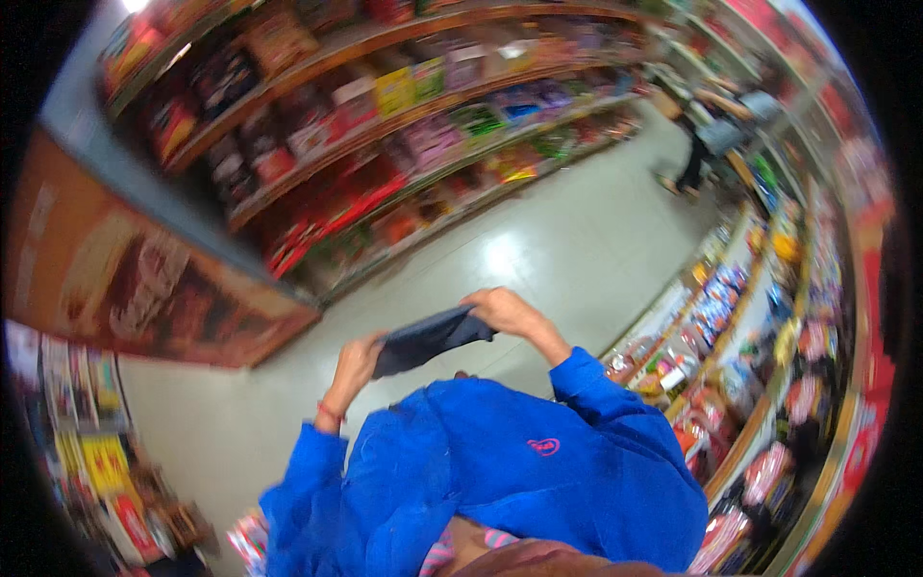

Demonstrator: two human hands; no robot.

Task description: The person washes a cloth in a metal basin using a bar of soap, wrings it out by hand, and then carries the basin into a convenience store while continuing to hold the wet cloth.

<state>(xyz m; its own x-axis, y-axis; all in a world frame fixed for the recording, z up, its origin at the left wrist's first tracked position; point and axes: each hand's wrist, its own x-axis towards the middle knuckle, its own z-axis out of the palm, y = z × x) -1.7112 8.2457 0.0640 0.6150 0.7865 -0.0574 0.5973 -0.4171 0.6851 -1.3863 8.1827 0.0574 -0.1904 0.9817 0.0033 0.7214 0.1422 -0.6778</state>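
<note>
A dark cloth (427,345) is stretched between my two hands over the aisle floor, in front of my blue jacket. My left hand (358,363) pinches its left end, and a red band sits around that wrist. On the other side my right hand (502,311) grips the upper right corner of the cloth. The lower right corner hangs loose, and the middle sags a little. Motion blur hides the fine detail of the fabric and fingertips.
Long shelves (425,148) of packaged goods run along the far side. An end panel (159,281) with a printed picture juts out at left. Tiered racks of bagged products (710,306) line the right. Another person (721,122) stands farther down the tiled floor (497,252).
</note>
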